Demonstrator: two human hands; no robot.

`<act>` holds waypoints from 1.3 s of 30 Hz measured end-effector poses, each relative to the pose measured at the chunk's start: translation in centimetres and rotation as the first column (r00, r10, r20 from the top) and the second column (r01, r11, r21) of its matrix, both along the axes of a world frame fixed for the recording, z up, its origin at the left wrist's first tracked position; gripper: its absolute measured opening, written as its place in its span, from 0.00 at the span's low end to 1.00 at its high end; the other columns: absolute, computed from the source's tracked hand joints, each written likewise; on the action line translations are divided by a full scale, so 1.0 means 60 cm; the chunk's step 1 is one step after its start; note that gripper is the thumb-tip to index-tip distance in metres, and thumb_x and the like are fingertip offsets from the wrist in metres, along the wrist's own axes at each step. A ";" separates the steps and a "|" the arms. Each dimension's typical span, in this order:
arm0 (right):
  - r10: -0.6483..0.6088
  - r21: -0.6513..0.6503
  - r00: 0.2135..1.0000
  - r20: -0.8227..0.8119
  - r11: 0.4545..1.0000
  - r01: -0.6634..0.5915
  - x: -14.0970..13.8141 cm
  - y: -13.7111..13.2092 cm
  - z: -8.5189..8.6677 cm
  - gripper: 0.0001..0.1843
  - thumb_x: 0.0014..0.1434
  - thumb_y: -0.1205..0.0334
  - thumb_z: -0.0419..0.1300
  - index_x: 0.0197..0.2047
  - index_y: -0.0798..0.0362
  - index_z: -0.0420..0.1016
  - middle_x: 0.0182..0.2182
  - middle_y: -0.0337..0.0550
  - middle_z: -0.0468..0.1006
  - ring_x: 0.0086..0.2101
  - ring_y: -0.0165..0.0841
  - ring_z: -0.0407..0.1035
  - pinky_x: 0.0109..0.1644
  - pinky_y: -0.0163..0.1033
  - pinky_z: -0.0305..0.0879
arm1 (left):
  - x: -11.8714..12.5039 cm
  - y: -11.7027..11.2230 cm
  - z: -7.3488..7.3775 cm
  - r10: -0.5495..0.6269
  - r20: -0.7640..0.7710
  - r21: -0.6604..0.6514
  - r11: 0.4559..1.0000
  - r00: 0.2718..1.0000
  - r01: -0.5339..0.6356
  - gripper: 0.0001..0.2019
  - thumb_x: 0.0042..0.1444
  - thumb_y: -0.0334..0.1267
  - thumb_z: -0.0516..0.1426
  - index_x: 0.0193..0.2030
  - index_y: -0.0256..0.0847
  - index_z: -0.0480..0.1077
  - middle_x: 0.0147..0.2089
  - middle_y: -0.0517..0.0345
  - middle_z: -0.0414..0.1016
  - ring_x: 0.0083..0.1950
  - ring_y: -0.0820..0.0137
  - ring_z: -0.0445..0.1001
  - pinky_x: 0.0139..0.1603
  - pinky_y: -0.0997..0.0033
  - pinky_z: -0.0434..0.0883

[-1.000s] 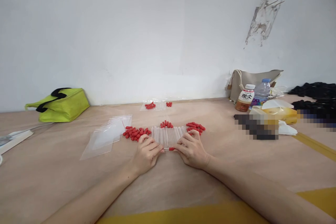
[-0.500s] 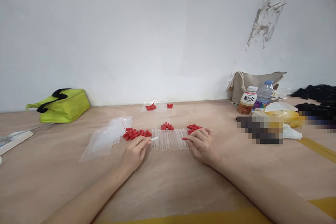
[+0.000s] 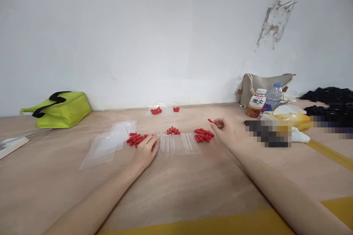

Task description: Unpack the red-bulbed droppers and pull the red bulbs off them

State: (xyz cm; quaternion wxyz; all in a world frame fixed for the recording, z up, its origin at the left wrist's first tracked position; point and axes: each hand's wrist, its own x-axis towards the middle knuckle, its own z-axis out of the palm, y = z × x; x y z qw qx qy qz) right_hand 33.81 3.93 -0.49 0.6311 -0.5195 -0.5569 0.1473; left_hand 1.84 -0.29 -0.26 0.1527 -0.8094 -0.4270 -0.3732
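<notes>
My right hand (image 3: 225, 132) is raised off to the right, its thumb and finger pinching a slim red rubber bulb (image 3: 211, 121). My left hand (image 3: 146, 150) rests with bent, closed fingers at the left end of a row of thin clear tubes (image 3: 179, 144); whatever lies under its fingertips is hidden. Behind that row sits a small cluster of red bulbs (image 3: 173, 130). More of them form a right pile (image 3: 203, 135), just left of my right hand, and a left pile (image 3: 135, 139), partly behind my left hand.
Clear plastic bags (image 3: 106, 147) lie at the left. Near the wall is another bag with red pieces (image 3: 156, 110). A lime-green bag (image 3: 64, 110) stands far left. On the right are a drink bottle (image 3: 256, 103), a water bottle (image 3: 273, 99), a grey bag (image 3: 245, 93) and a yellow tissue pack (image 3: 295, 119).
My right hand has moved up and right, away from the tubes, with a red bulb. The clear tube seen in my left fingers before no longer shows there; that hand has shifted slightly.
</notes>
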 end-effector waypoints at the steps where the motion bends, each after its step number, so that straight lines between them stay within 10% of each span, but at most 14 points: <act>1: 0.000 -0.021 1.000 0.001 1.000 0.000 0.003 0.002 -0.002 0.19 0.46 0.48 0.59 0.34 0.55 0.67 0.26 0.40 0.70 0.23 0.27 0.63 0.27 0.35 0.63 | 0.000 0.000 -0.001 -0.016 -0.009 -0.005 1.000 1.000 0.016 0.09 0.57 0.32 0.47 0.38 0.38 0.68 0.35 0.54 0.71 0.36 0.69 0.71 0.37 0.70 0.69; 24: -0.025 -0.109 0.863 0.505 0.990 0.092 -0.013 -0.017 0.002 0.13 0.49 0.51 0.56 0.33 0.49 0.71 0.32 0.39 0.77 0.39 0.36 0.67 0.49 0.45 0.52 | -0.009 -0.032 0.006 -0.084 -0.057 -0.081 0.994 0.995 0.079 0.10 0.55 0.39 0.53 0.41 0.40 0.70 0.41 0.53 0.69 0.44 0.65 0.65 0.45 0.61 0.65; 39: 0.006 -0.191 0.926 0.378 0.979 0.072 0.010 0.003 -0.016 0.24 0.54 0.45 0.45 0.37 0.51 0.74 0.18 0.37 0.72 0.24 0.32 0.67 0.30 0.35 0.57 | -0.009 -0.033 0.008 -0.069 -0.062 -0.092 0.994 0.996 0.063 0.11 0.56 0.40 0.51 0.44 0.42 0.69 0.42 0.53 0.69 0.45 0.64 0.66 0.46 0.60 0.65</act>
